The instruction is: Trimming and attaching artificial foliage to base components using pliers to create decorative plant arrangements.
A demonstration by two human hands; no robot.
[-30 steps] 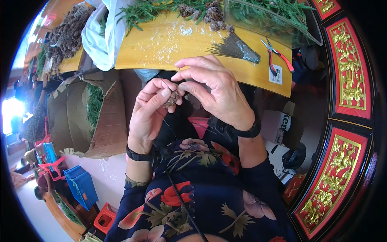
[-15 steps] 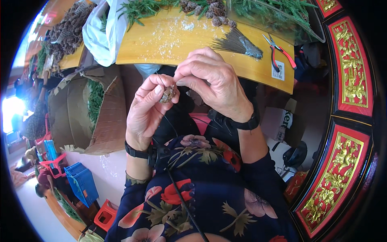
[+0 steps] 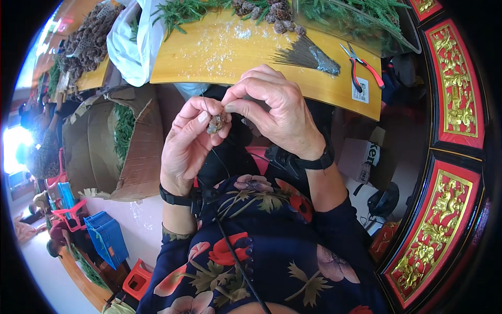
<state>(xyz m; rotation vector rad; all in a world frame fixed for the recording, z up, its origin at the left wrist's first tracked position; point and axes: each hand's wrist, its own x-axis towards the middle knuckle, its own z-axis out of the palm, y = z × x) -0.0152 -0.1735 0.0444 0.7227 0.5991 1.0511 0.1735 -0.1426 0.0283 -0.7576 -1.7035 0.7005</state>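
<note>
My left hand (image 3: 184, 137) grips a small brown pine cone (image 3: 216, 123) between thumb and fingers, above my lap and just short of the table's front edge. A thin dark wire (image 3: 203, 94) sticks up by the left fingertips. Against the top of the cone, my right hand (image 3: 277, 111) is closed in a pinch, its thumb and forefinger touching the left fingertips; what lies between them is too small to make out. On the table beyond my right hand lies a fanned bundle of thin dark wires (image 3: 303, 56). Red-handled pliers (image 3: 358, 68) rest beside it.
Pine cones (image 3: 280, 13) and green sprigs (image 3: 183, 13) lie along the back of the wooden table (image 3: 209, 57), near a clear bin (image 3: 361, 23). A white plastic bag (image 3: 137, 47) hangs at its left. Below stands a cardboard box (image 3: 99, 146) with greenery; carved red-and-gold panels (image 3: 455, 78) border the right.
Both hands have shifted slightly left with the pine cone. The right pinch has come closer to the left fingertips at the cone's top.
</note>
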